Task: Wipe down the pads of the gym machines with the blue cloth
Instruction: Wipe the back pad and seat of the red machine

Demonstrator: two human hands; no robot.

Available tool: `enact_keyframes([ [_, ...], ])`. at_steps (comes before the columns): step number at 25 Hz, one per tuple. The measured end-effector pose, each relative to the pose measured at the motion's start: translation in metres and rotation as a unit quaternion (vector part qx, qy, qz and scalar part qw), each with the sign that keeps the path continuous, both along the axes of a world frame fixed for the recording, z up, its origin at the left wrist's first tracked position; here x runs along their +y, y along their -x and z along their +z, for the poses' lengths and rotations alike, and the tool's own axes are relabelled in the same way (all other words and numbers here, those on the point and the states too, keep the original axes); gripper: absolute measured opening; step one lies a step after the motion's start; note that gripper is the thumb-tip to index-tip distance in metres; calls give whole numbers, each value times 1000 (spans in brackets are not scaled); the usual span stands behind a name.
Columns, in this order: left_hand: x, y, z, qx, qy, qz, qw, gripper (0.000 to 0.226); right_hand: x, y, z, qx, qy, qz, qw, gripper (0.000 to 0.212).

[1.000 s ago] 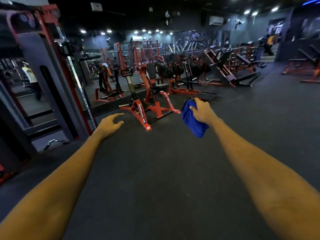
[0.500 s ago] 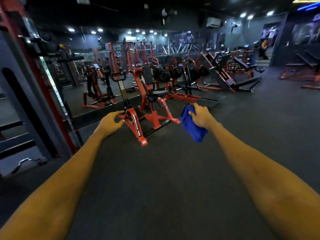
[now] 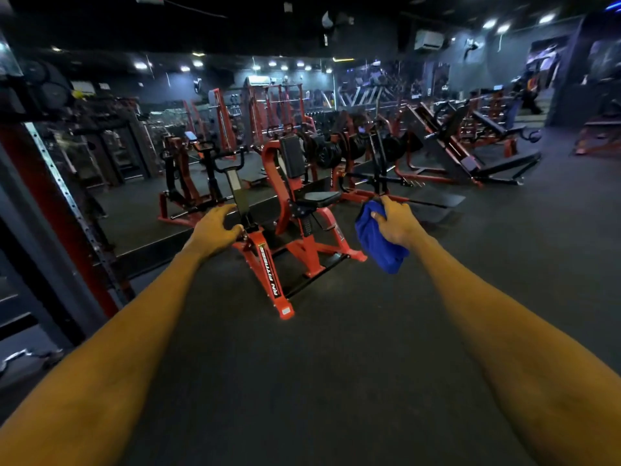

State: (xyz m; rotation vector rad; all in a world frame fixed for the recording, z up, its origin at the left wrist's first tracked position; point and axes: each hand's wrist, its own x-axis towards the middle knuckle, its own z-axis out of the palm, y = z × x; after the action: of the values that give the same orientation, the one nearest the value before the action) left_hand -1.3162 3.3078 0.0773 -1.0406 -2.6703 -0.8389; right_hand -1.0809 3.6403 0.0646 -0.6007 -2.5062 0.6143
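A bunched blue cloth (image 3: 378, 243) hangs from my right hand (image 3: 396, 223), which grips it at centre right. My left hand (image 3: 215, 232) is stretched forward with loosely bent fingers and holds nothing. Straight ahead on the dark floor stands a red machine (image 3: 268, 267) with a black seat pad (image 3: 319, 198) and an upright black chest pad (image 3: 291, 156). Both hands are in the air, short of the machine; neither touches a pad.
A tall red and grey cable rack (image 3: 57, 210) stands close on my left, with a mirror wall (image 3: 134, 156) behind it. Several red plate-loaded machines (image 3: 379, 163) and benches (image 3: 487, 129) fill the back. Dark rubber floor (image 3: 336, 364) stretches in front of me.
The view has advanced toward the red machine, which now looks larger and more central. The cable rack has slid off to the left. My right hand still grips the cloth.
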Motion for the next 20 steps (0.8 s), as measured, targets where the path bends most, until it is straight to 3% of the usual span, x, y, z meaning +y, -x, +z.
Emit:
enact_keyframes([
  [7,151,213,13,-13,9,12,1000,62,157,221,9,15,41,-6,999,31],
  [20,390,636,7,-44,-41,13,998,63,402,644,16,7,0,-2,1000,33],
])
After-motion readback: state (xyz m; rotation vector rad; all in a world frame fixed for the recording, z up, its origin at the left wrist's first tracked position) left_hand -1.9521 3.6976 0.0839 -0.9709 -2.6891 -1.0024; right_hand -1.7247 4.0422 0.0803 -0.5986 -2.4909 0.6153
